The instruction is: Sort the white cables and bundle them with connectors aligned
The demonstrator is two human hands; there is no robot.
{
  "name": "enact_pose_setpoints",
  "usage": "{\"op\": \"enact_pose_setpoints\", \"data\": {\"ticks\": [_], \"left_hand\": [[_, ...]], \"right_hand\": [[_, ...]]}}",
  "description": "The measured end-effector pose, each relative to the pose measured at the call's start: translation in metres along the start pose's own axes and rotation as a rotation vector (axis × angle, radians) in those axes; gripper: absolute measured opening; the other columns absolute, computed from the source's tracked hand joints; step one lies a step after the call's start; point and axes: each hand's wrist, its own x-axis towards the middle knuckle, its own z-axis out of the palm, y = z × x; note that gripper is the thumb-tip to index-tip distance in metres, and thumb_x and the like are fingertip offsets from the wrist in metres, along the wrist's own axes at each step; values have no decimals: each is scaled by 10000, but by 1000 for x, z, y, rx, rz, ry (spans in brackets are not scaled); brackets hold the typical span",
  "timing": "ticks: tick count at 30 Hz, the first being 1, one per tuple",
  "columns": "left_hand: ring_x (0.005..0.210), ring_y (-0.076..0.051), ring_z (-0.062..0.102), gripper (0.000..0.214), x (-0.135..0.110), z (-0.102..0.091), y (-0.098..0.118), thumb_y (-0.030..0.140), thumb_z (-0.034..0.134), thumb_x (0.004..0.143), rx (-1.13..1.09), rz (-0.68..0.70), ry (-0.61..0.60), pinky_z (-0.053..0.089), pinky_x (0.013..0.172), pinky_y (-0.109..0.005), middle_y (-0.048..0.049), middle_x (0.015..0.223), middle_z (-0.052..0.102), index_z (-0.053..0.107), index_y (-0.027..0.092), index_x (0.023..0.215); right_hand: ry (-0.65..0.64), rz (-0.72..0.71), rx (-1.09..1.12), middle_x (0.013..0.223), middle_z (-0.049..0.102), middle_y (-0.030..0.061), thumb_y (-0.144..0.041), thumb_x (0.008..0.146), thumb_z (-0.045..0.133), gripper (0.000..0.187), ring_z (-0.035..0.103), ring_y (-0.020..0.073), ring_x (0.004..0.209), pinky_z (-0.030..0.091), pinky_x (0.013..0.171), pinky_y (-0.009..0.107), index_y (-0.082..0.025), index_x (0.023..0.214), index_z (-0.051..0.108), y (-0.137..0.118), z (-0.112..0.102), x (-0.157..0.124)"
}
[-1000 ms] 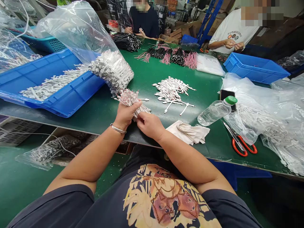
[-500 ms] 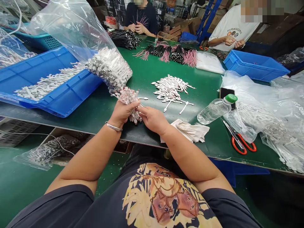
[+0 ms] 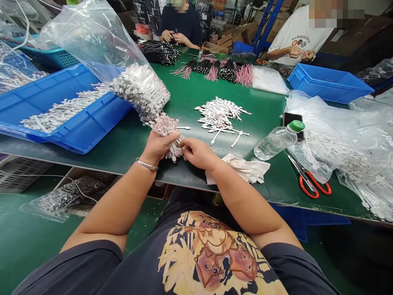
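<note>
My left hand (image 3: 158, 145) is wrapped around a thick bundle of short white cables (image 3: 166, 127), with the thumb across its front. Pale pinkish ends stick out at the top of the bundle, and connector plugs show below the hand. At the bundle's right edge, my right hand (image 3: 198, 153) has its fingers curled and pinched together; what lies between the fingertips is hidden. Just behind the hands, a single white cable (image 3: 184, 128) lies on the table. A loose pile of white cables (image 3: 219, 112) lies farther back to the right.
On the left are a blue tray (image 3: 101, 135) and a clear bag of white cables (image 3: 138, 88). Rightward lie a cloth (image 3: 245, 168), a plastic bottle (image 3: 273, 143), red-handled scissors (image 3: 307, 178) and more bagged cables (image 3: 353, 159). Two people sit across the green table (image 3: 184, 94).
My right hand's fingers have curled in and shifted slightly at the bundle's edge. My left hand keeps its hold. Across the table, the dark-sleeved person's hands have moved, and the wires they held up are lower.
</note>
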Motion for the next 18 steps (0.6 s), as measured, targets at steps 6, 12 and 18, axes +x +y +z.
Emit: {"op": "enact_pose_setpoints", "data": {"ticks": [6, 12, 18], "left_hand": [[785, -156, 623, 456, 0, 0, 3, 184, 826, 513, -69, 6, 45, 495, 722, -253, -16, 875, 660, 658, 173, 937], [664, -129, 610, 437, 2, 2, 10, 228, 819, 538, -149, -45, 49, 494, 646, -252, 1, 766, 622, 638, 172, 932], [722, -141, 629, 570, -1, 2, 5, 205, 851, 488, -85, -52, -37, 507, 697, -252, -3, 823, 649, 606, 201, 1003]], "right_hand": [[154, 57, 50, 1341, 456, 157, -420, 734, 680, 671, 380, 275, 1274, 288, 1069, 417, -132, 1287, 434, 4, 2, -1], [-36, -3, 271, 1464, 352, 146, -311, 897, 474, 604, 336, 224, 1351, 255, 1120, 385, -107, 1428, 270, 5, 11, 3], [40, -29, 260, 1456, 379, 110, -221, 932, 359, 467, 322, 195, 1363, 268, 1120, 358, -118, 1387, 352, -2, 19, 4]]}}
